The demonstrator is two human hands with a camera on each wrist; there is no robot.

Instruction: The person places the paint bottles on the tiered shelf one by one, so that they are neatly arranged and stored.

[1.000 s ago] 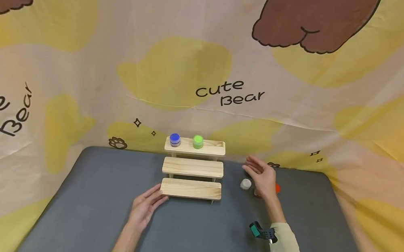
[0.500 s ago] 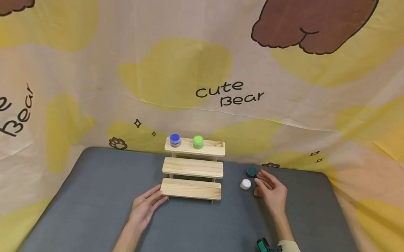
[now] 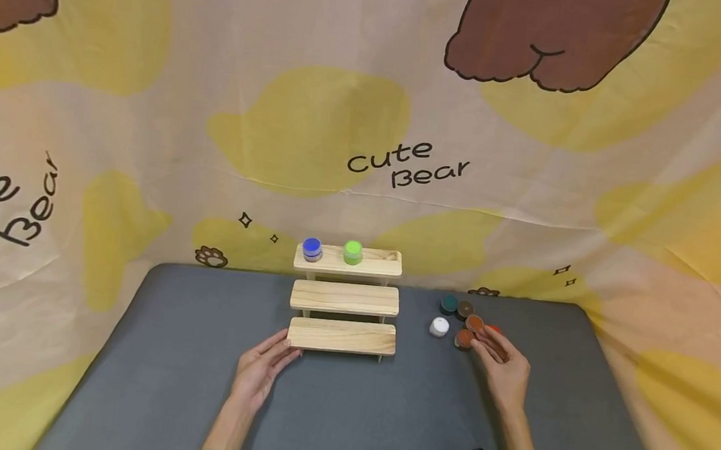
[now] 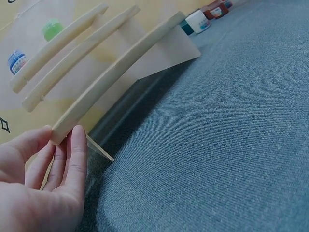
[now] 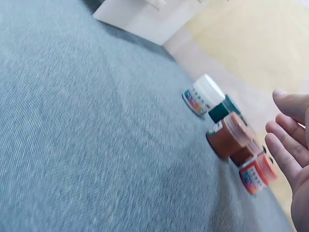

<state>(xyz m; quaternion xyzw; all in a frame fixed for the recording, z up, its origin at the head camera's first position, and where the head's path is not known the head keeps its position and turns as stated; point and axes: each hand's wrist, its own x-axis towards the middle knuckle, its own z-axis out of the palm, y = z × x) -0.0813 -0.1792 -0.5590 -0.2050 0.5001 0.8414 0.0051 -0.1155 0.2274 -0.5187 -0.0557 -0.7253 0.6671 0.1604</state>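
A three-tier wooden display stand (image 3: 342, 336) stands at the middle of the table. My left hand (image 3: 259, 375) pinches the left end of its lowest shelf, thumb above and fingers beneath. At the right is a cluster of small paint jars: a white one (image 3: 438, 327), a dark green one (image 3: 449, 305), a dark brown one (image 3: 465, 310) and two reddish-brown ones, the nearer reddish-brown jar (image 3: 464, 338) at the front. Beside them, my right hand (image 3: 505, 373) holds nothing, fingers extended and partly hiding a red jar (image 5: 257, 174).
On the top shelf stand a blue-lidded jar (image 3: 312, 249) and a green jar (image 3: 353, 252). A bear-print cloth (image 3: 304, 133) hangs right behind the grey table (image 3: 190, 368).
My right hand has drawn back toward the front right, uncovering the dark green, dark brown and reddish-brown jars. My left hand stays on the stand.
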